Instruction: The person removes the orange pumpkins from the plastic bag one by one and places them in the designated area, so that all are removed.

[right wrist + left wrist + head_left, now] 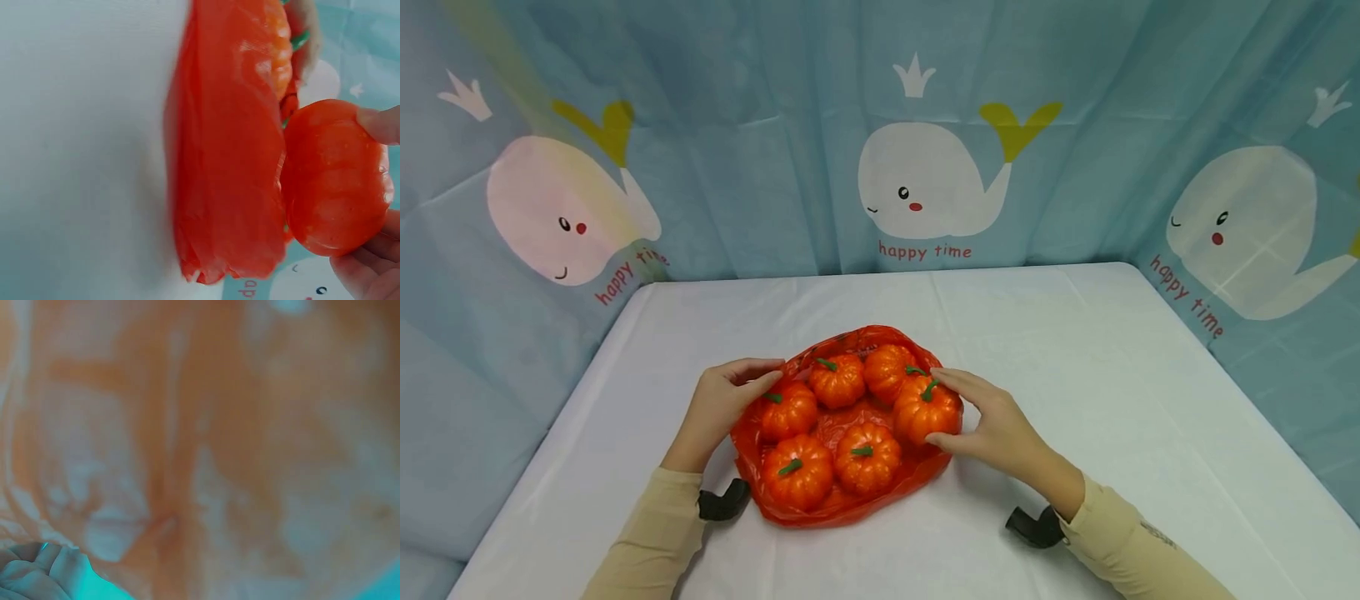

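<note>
An opened red plastic bag (820, 512) with its rim spread wide lies on the table, and several small orange pumpkins (801, 472) with green stems sit inside it. At the bag's left rim, my left hand (724, 408) pinches the plastic between thumb and fingers, beside the leftmost pumpkin (792, 412). My right hand (992, 421) grips the rightmost pumpkin (928, 412), thumb on the near side and fingers on the far side. In the right wrist view this pumpkin (337, 178) is raised at the bag's rim. Blurred red plastic (206, 456) fills most of the left wrist view.
A white cloth covers the table (1052, 333). Blue curtains (790, 167) with whale prints stand behind and at both sides. Black curved pieces sit by each wrist, one at the left cuff (725, 502) and one at the right cuff (1034, 527).
</note>
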Motion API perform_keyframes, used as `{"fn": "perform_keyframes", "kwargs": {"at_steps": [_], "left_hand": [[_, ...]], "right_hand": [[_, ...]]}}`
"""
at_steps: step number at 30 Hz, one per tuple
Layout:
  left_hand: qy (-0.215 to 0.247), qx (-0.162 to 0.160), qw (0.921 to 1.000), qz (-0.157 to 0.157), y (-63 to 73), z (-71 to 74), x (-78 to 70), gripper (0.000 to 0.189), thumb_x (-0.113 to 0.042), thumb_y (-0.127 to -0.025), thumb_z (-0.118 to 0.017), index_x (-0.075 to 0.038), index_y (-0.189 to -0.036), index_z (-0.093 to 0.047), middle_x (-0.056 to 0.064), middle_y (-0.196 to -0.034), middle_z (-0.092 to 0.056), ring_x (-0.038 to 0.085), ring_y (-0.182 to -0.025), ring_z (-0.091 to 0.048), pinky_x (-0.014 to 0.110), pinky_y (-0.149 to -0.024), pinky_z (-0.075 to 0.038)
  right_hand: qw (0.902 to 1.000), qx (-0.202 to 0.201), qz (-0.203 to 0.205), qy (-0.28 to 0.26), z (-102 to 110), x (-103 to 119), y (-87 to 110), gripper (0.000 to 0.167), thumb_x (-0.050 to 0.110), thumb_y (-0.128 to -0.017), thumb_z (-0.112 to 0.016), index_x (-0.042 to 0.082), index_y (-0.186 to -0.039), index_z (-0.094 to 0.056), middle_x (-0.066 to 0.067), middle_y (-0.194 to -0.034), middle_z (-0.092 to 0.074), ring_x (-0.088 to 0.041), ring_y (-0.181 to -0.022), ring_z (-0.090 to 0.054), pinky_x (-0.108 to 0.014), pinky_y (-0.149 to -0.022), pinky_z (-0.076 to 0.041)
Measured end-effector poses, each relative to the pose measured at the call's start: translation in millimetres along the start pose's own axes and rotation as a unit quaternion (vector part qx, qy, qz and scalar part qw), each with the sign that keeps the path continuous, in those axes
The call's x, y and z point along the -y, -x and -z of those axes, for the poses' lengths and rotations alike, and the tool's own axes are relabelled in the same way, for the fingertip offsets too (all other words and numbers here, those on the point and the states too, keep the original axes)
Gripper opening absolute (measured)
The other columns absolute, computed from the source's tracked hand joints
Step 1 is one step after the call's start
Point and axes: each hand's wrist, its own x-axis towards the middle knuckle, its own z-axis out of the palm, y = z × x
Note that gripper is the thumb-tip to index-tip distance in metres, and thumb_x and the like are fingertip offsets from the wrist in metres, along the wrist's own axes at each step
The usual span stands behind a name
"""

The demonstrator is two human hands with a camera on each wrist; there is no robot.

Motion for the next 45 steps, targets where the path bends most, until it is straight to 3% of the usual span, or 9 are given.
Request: {"fn": "perform_keyframes", "kwargs": {"at_steps": [14,28,45], "left_hand": [[-0.001,0.007,0.9999,0.009,3.6,3.3,-1.8,0.049,-0.052,-0.091,-0.067,-0.016,-0.125,-0.071,0.008,-0.126,-0.069,0.020,-0.121,-0.056,0.010,-0.087,-0.045],[-0.005,0.006,1.0000,0.004,2.6,1.0,-0.1,0.049,-0.052,-0.091,-0.067,-0.016,-0.124,-0.071,0.007,-0.124,-0.070,0.020,-0.119,-0.058,0.010,-0.087,-0.046],[0.001,0.003,1.0000,-0.003,1.5,0.0,0.5,0.047,-0.050,-0.091,-0.068,-0.016,-0.123,-0.072,0.007,-0.123,-0.071,0.018,-0.116,-0.058,0.011,-0.086,-0.048]], "right_hand": [[0.9976,-0.064,-0.012,0.021,23,-9,0.5,0.071,0.018,-0.074,-0.089,0.006,-0.137,-0.059,-0.011,-0.139,-0.061,-0.031,-0.131,-0.056,-0.048,-0.101,-0.050],[0.9905,-0.111,-0.081,-0.004,49,-26,-6.2,0.069,0.013,-0.076,-0.087,0.003,-0.137,-0.058,-0.015,-0.140,-0.059,-0.033,-0.131,-0.054,-0.044,-0.103,-0.044],[0.9786,-0.104,-0.174,-0.035,59,-65,-14.9,0.073,0.019,-0.079,-0.085,0.002,-0.142,-0.053,-0.018,-0.147,-0.051,-0.034,-0.139,-0.046,-0.043,-0.109,-0.039]]}}
